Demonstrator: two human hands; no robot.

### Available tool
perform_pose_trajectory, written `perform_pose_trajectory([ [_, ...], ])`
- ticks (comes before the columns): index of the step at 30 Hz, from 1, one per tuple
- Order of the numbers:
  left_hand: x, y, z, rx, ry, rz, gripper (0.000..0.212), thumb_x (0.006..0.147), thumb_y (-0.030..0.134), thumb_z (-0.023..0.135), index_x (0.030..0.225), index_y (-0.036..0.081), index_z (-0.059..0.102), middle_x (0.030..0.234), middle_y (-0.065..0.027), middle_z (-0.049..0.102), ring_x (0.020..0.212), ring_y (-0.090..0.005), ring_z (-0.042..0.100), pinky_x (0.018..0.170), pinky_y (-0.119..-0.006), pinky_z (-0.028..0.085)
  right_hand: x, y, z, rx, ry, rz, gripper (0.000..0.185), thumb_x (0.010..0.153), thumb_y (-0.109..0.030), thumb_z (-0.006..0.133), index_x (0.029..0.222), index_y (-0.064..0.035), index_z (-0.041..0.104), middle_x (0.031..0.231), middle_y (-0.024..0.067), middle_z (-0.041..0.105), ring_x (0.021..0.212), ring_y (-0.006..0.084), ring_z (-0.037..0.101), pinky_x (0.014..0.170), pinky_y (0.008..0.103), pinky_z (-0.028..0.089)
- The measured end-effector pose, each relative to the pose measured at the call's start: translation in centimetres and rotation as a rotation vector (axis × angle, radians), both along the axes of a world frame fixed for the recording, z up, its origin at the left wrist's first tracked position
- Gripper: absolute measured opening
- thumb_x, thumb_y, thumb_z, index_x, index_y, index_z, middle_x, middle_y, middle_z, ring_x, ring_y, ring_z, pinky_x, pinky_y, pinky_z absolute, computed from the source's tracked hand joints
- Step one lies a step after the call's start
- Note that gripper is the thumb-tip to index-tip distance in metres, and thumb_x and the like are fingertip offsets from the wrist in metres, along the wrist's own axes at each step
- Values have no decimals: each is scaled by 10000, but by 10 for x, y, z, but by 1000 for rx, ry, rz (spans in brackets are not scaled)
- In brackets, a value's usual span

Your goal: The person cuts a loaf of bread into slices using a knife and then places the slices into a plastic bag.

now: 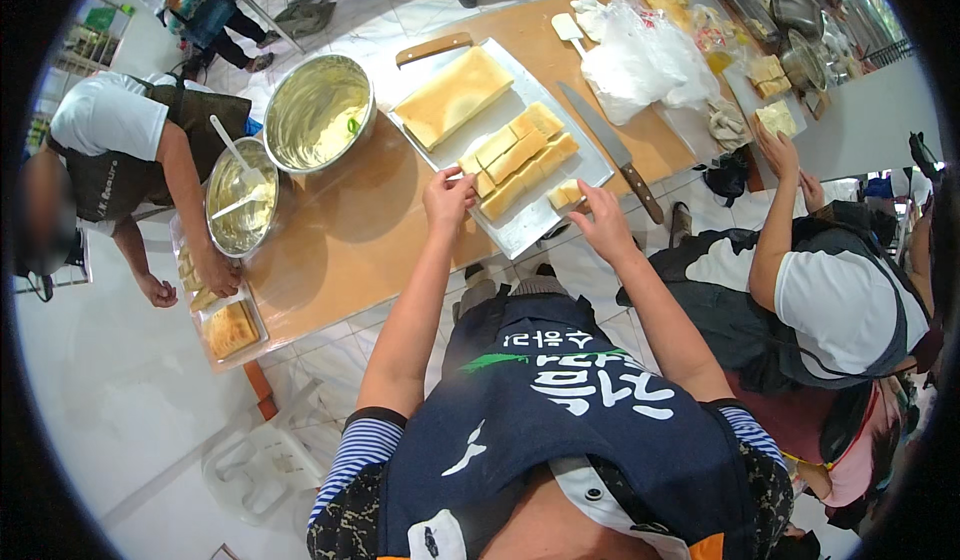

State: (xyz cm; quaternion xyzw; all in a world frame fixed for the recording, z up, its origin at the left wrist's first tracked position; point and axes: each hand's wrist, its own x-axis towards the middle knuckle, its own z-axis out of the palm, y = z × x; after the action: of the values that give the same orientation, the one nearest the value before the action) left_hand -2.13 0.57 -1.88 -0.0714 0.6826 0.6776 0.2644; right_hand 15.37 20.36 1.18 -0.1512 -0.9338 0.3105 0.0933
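A metal sheet tray [517, 241] lies before me on the table. On it sit an uncut slab of yellow sponge cake [454, 98] and, nearer me, rows of cut sponge cake pieces [517, 158]. My left hand [448, 198] touches the left end of these rows; whether its fingertips grip a piece is hard to tell. At the tray's right side, my right hand [604, 222] has thumb and forefinger around the edge of a small cake piece [565, 194]. A long knife [611, 140] with a wooden handle rests across the tray's right edge.
Left of the tray stand two steel bowls [319, 113] [241, 198] with pale cream. Behind it lies a wooden-handled knife [433, 48]. Plastic bags [637, 61] and a white spatula [568, 28] are at the far right. Co-workers handle cake on both sides [217, 271] [778, 147].
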Motion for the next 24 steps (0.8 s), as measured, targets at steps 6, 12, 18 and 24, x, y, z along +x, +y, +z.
perform_pose_trajectory([
  [6,-3,5,-4,-17,29,19,339,760,61,651,1039,-62,502,747,-95,568,565,-124,551,463,-222,469,2,-2,-6,30,28,-39,577,716,-166,664,1223,-16,434,1042,156,522,983,322,478,853,384,395],
  [12,-5,3,-3,-56,49,36,351,729,65,669,1014,-82,527,707,-100,587,534,-122,548,442,-230,451,-5,-10,-7,-4,19,-110,622,703,-130,669,1252,-25,395,1109,179,493,1037,333,456,893,375,373],
  [18,-3,1,3,8,20,30,359,720,71,686,1010,-82,539,721,-108,589,542,-125,554,437,-224,446,-8,2,-6,23,64,75,629,678,-64,653,1257,-84,407,1105,161,483,1030,323,456,895,385,379],
  [24,-11,-3,1,-55,-26,-44,382,748,89,672,1049,-80,508,757,-121,587,583,-151,582,468,-232,485,-18,11,-5,115,-31,170,590,673,-36,633,1225,-144,455,1089,143,490,1006,310,474,863,390,409],
])
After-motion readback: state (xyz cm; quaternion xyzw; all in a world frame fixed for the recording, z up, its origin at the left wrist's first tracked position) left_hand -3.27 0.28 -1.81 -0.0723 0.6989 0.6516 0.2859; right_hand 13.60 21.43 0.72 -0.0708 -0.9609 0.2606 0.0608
